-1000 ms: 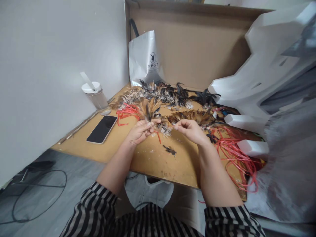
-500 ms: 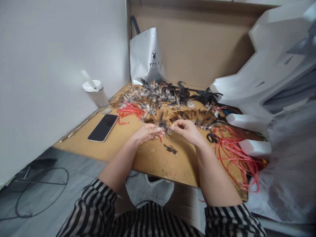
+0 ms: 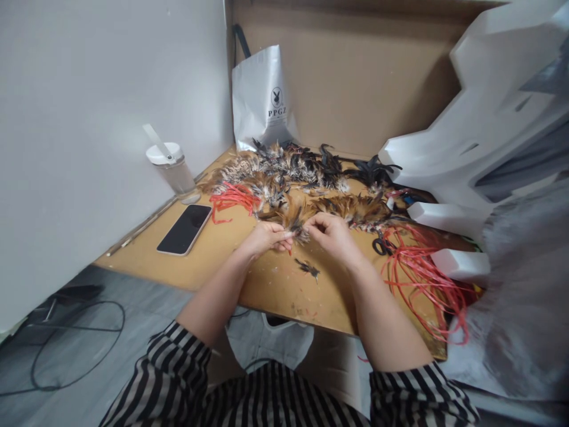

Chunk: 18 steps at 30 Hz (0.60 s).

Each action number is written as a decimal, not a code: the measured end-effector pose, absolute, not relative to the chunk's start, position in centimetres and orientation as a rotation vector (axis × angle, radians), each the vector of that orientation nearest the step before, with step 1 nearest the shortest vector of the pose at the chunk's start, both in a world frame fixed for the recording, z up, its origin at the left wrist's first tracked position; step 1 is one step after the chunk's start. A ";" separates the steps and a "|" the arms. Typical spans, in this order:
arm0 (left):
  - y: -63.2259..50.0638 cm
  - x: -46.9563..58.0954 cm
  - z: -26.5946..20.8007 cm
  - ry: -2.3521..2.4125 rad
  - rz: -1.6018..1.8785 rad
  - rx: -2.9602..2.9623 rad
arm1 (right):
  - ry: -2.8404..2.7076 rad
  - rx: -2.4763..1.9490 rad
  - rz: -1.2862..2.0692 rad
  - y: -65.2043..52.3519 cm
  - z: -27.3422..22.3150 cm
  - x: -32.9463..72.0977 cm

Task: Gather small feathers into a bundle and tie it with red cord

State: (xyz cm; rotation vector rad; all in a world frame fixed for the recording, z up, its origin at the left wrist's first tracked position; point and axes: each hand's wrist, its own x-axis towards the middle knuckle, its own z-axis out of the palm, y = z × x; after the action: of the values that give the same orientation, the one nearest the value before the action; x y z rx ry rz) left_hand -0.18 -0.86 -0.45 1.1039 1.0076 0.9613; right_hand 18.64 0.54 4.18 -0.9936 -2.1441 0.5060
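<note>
A tuft of brown and dark feathers [image 3: 297,220] is pinched at its lower end by my left hand [image 3: 269,236], its tips fanning upward. A short bit of red string [image 3: 290,251] pokes out below those fingers. My right hand [image 3: 331,234] is closed at the right side of the tuft, thumb and forefinger pressed together; what they grip is too small to make out. One small dark feather [image 3: 307,268] lies on the wooden table [image 3: 275,290] just below the hands. Behind them are heaps of brown, speckled and black feathers [image 3: 284,169].
Red strings lie in a bundle [image 3: 234,198] at left and a larger tangle [image 3: 422,279] at right, beside black-handled scissors [image 3: 381,244]. A phone [image 3: 184,230], a lidded cup [image 3: 171,169] and a silver bag [image 3: 258,98] stand leftward. White foam pieces [image 3: 462,264] jut in from the right.
The feather tuft has turned slightly and looks more bunched together. My right hand has shifted a little left, and its fingers are curled in more. My left hand keeps its pinch.
</note>
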 end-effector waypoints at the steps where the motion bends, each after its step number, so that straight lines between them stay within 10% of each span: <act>1: -0.9 -0.1 -0.4 1.023 0.951 1.124 | -2.161 -0.979 0.450 0.5 4.2 18.5; 13: -0.9 0.0 -1.0 1.066 0.692 1.324 | -2.556 -0.898 -0.091 -2.3 4.7 16.7; 18: -1.6 0.3 -1.2 0.950 0.507 1.497 | -2.644 -0.810 0.202 -1.5 4.9 16.4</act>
State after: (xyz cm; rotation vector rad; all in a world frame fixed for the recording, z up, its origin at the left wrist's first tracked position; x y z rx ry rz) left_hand 0.27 -1.61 -1.24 1.4969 0.9501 0.5073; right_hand 16.41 -1.53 4.92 -0.8104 -2.6436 0.2024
